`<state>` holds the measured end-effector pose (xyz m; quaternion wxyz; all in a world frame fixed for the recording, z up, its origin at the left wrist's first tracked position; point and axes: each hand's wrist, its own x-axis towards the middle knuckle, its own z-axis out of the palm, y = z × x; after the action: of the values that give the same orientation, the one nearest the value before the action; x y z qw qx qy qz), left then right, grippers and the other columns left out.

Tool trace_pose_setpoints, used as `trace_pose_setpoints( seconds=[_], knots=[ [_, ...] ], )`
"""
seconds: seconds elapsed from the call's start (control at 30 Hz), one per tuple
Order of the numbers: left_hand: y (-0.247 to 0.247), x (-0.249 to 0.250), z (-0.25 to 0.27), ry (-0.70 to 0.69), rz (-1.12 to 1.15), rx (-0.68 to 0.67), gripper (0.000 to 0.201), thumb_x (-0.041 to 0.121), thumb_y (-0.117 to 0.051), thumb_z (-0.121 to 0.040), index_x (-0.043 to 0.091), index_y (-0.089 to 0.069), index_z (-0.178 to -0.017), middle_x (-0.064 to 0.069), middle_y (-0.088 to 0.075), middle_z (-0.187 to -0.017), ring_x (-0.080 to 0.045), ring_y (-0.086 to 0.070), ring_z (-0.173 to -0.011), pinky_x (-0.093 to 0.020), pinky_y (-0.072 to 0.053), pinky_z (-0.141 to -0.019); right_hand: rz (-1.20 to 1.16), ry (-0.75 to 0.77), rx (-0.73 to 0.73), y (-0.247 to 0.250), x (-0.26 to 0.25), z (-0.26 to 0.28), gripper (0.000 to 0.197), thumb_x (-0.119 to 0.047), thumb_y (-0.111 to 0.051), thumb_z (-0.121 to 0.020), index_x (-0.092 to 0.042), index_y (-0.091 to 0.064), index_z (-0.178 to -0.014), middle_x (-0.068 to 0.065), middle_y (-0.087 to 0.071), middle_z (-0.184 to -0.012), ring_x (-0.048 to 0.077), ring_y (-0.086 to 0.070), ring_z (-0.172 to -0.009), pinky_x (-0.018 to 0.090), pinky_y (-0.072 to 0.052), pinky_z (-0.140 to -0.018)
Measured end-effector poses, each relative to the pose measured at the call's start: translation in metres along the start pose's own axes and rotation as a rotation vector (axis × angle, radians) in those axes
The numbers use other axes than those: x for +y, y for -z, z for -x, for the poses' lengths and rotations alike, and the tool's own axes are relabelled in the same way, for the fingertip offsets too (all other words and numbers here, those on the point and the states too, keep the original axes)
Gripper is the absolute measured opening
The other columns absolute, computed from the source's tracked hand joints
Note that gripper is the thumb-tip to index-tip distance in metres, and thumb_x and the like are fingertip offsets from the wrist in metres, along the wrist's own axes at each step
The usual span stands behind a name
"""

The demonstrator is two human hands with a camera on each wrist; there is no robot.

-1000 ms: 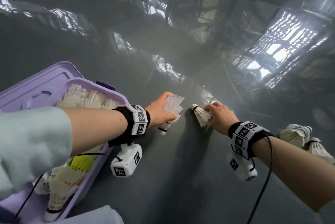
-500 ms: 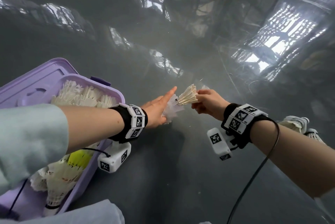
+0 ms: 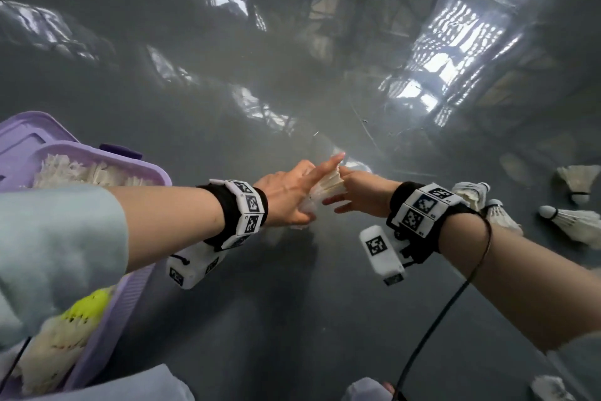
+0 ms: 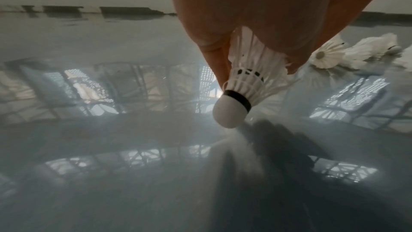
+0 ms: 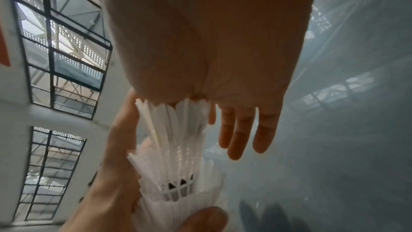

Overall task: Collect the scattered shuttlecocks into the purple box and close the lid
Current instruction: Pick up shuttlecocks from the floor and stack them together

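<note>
Both hands meet above the glossy grey floor (image 3: 227,319), right of the purple box (image 3: 136,170). Left hand (image 3: 286,196) grips a white shuttlecock (image 4: 243,84), cork down, thumb and fingers curled round its feathers. Right hand (image 3: 361,192) has pushed a second shuttlecock (image 5: 176,138) nose-first into the first; half a second ago its skirt was only at the left fingertips. Right fingers (image 5: 238,137) now hang straight and loose; whether the thumb still pinches the feathers cannot be told. Box is open, holding white shuttlecocks and a yellow shuttlecock (image 3: 87,306). Four loose shuttlecocks (image 3: 579,222) lie on the floor at right.
</note>
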<state>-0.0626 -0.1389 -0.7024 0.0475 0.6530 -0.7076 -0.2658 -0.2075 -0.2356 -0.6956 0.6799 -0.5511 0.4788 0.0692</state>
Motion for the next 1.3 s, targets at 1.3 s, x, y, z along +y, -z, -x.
trace_pose_setpoints(
  seconds=[1.3],
  knots=[
    [-0.013,0.018,-0.021,0.049,-0.074,-0.025,0.091,0.038,-0.059,-0.087,0.047,0.009,-0.146,-0.005,-0.049,-0.115,-0.031,-0.059,-0.079,-0.039,-0.049,-0.073,0.736,-0.388,0.672,0.114,0.088,0.038,0.048,-0.030,-0.055,-0.083,-0.011,-0.043,-0.126,0.016,-0.033,-0.133,0.042,-0.042,-0.120,0.043,-0.035,-0.104]
  ],
)
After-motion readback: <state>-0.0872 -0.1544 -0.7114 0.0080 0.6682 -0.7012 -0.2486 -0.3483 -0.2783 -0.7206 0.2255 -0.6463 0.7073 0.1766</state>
